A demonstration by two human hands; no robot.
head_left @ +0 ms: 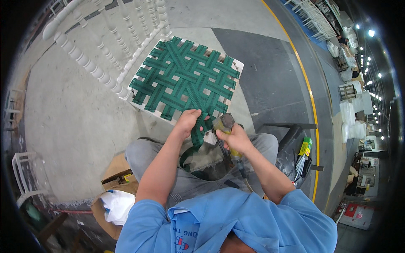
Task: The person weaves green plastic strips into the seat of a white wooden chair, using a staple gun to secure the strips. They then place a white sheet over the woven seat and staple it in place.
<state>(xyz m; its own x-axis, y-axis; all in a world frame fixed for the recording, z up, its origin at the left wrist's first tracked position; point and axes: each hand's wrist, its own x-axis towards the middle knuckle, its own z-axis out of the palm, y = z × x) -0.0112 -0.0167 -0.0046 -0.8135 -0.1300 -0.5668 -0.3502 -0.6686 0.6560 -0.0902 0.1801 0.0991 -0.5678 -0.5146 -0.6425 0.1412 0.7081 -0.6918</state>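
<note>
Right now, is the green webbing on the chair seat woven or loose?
Woven: the green webbing crisscrosses the white chair frame; one loose strap end hangs by the left hand.

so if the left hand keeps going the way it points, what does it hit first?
The left hand points up-picture, gripping the loose green webbing strap. Straight on, it would probably first meet the woven green webbing at the near edge of the white chair seat frame. Depth is unclear; it may already touch it.

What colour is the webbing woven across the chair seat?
Green, the webbing is woven in a crisscross on the white chair frame; the head view shows it.
</note>
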